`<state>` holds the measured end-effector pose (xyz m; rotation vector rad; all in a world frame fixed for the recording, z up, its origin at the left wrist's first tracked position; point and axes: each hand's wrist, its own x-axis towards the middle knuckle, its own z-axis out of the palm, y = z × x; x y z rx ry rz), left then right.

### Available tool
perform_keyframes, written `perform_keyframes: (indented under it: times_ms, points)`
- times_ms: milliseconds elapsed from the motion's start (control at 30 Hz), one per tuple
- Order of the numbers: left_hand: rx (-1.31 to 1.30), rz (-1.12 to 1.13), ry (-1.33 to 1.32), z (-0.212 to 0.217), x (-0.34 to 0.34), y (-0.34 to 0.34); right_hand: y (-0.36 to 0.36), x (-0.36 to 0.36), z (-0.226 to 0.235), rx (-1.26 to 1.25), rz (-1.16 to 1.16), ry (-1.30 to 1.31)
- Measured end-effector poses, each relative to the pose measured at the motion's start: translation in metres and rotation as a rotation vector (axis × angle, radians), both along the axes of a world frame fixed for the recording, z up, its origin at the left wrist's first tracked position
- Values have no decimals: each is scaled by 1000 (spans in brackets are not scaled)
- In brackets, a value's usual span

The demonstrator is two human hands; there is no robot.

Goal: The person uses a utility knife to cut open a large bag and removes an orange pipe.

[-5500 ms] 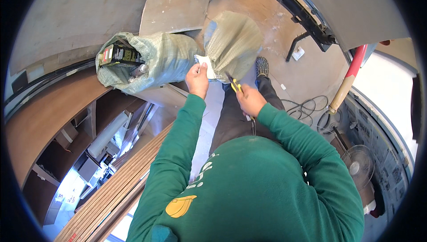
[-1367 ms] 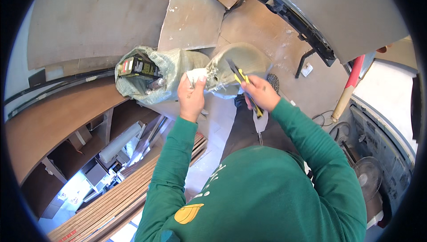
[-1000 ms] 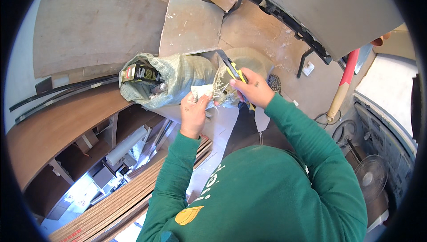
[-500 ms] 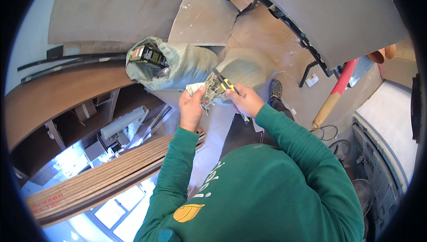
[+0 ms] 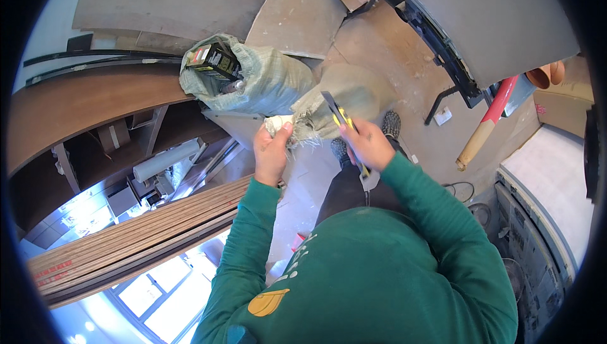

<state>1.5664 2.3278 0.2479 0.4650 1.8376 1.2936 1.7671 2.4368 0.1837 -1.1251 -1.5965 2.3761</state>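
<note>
A beige woven sack (image 5: 354,85) hangs before me, its near edge torn into loose frayed strands. My left hand (image 5: 272,154) is closed on the bunched end of that sack, thumb on top. In my right hand (image 5: 372,148) is a yellow and black utility knife (image 5: 341,116), its tip pointing up and away from me. The knife lies just right of the frayed edge; I cannot tell whether it touches the cloth. Just beyond my left hand a full pale green woven sack (image 5: 278,82) lies on its side, with a dark box (image 5: 218,61) in its mouth.
Brown shelving (image 5: 95,123) runs along the left, above a stack of wooden boards (image 5: 145,233). At upper right stands a grey panel (image 5: 480,22) on black metal legs. A red and tan roll (image 5: 487,123) leans beneath it. My shoes (image 5: 391,124) are close under the sack.
My right hand with the knife has moved right, off the frayed strands. The sack's torn edge now hangs more spread out from my left hand, which stays nearly in place.
</note>
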Motion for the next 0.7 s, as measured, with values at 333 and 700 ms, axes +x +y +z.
perform_keyframes:
  times_ms: [333, 700]
  points:
    - [131, 128, -113, 4, -14, -23, -39, 24, 6, -118, 282, -158]
    - [256, 158, -135, 10, -20, -30, -26, 8, 28, -242, 439, -119]
